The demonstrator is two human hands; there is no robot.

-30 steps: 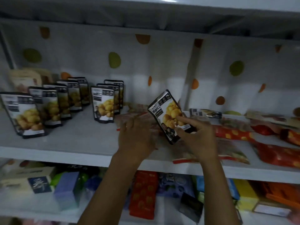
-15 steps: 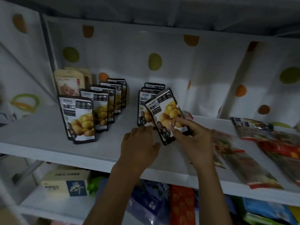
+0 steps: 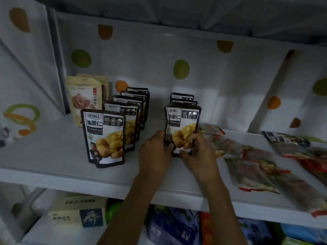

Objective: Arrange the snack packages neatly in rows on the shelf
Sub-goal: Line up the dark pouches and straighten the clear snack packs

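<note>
White shelf [image 3: 53, 156] bears a black-edged chestnut pouch [image 3: 182, 124], held upright at mid-shelf, print facing out; whether its base touches the board cannot be told, as the hands cover it; the left hand [image 3: 155, 152] pinches the pouch's lower left edge, while the right hand [image 3: 198, 154] grips the lower right corner, its fingers [image 3: 192, 138] curled over the front face; both hands are clenched on the pouch, which sits between them. Two like pouches [image 3: 182, 98] stand just behind it, upright and in line; to the left, well apart, a longer row [image 3: 104, 137] of five matching pouches runs front to back; beige bags [image 3: 85, 101] stand beside that row's far end, against the dotted back wall [image 3: 181, 68]. To the right, flat packets [image 3: 256, 174] in red and clear film lie loose on the shelf, the nearest just beside the right hand; boxes [image 3: 76, 213] show on the level below.
</note>
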